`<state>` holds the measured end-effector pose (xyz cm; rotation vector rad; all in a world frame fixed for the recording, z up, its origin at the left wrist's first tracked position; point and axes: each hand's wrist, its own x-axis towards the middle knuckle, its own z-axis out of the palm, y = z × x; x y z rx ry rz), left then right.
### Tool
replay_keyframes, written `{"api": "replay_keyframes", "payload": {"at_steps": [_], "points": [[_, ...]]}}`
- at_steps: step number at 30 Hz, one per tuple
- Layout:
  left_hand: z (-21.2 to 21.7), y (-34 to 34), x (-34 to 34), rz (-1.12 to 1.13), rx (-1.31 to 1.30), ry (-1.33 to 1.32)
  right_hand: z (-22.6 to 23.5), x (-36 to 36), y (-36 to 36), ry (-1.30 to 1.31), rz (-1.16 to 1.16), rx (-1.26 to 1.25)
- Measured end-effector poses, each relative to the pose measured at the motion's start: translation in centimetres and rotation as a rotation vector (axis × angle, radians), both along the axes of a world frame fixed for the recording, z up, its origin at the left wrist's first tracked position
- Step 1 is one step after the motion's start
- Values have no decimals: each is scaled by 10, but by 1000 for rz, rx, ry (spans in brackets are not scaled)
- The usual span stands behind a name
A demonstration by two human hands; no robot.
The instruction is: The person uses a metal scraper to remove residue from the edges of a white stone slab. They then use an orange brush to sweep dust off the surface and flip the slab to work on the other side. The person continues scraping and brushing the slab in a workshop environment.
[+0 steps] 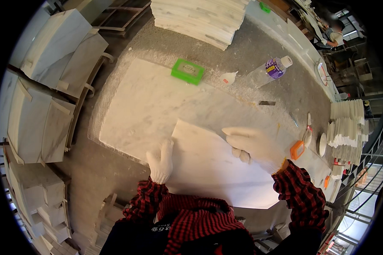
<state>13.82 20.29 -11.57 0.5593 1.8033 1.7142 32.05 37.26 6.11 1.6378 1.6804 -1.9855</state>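
A pale marble slab (208, 170) lies in front of me on top of a larger marble slab (134, 102), its near edge close to my body. My left hand (161, 161), in a white knitted glove, grips the smaller slab's left edge; some of its fingers are hidden. My right hand (253, 144), gloved the same way and slightly blurred, is over the smaller slab's far right edge. Its leading fingers stretch out to the left, with other fingertips bent lower down, and no object shows in it.
Beyond lie a green box (187, 71), a small white bottle (228, 78) and a clear plastic bottle (268, 72). An orange tool (297, 149) sits to the right. Stacked slabs stand at the far side (200, 19) and left (38, 123). Another person (332, 36) is at far right.
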Motion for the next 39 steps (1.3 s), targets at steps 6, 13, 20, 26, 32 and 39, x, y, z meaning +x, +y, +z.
{"api": "replay_keyframes", "payload": {"at_steps": [6, 13, 20, 26, 32, 39], "points": [[1, -3, -10, -120, -97, 115, 0, -41, 0, 97, 116, 54], [10, -5, -19, -202, -102, -105, 1, -65, 1, 46, 96, -14], [16, -5, -18, -168, -76, -262, 2, -91, 3, -52, 54, -100], [13, -8, -18, -173, -70, -305, 0, -88, 3, 12, 34, -98], [6, -8, -18, -181, -64, -178, 5, -69, 6, -65, -30, -184], [5, -5, -16, -161, -94, -212, -4, -97, 2, 56, 13, -122]]}}
